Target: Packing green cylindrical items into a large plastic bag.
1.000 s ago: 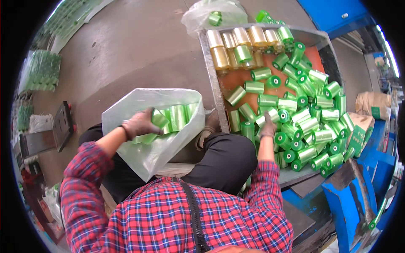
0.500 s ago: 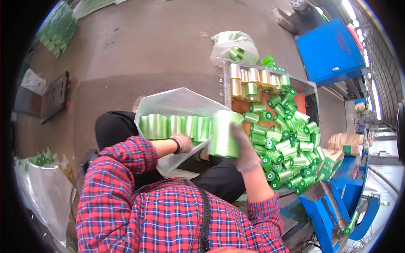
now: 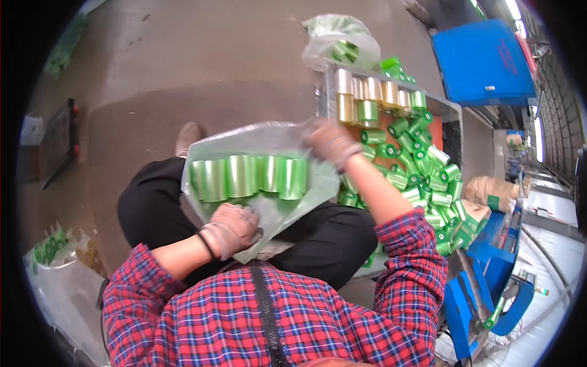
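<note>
A clear plastic bag (image 3: 272, 214) lies open across my lap. Inside it, several shiny green film rolls (image 3: 243, 176) stand side by side in a row. My left hand (image 3: 232, 229), in a thin pale glove, is closed on the bag's near edge, fingers curled over the plastic. At the far right corner of the bag, my gloved right hand (image 3: 330, 143) pinches its edge; motion blurs those fingers somewhat. Right of the bag stands a crate (image 3: 457, 131) with a heap of loose green rolls (image 3: 422, 177) and some upright gold rolls (image 3: 390, 93).
A translucent sack (image 3: 342, 30) with green rolls stands beyond the crate. At right are a blue box (image 3: 483, 61), brown paper sacks (image 3: 492, 192) and a blue metal stand (image 3: 458, 312). Another plastic sack (image 3: 76, 300) of rolls sits at lower left.
The green roll my right hand held has left that hand, which has moved up to the bag's far right edge. My left hand has come back from the rolls to the near edge.
</note>
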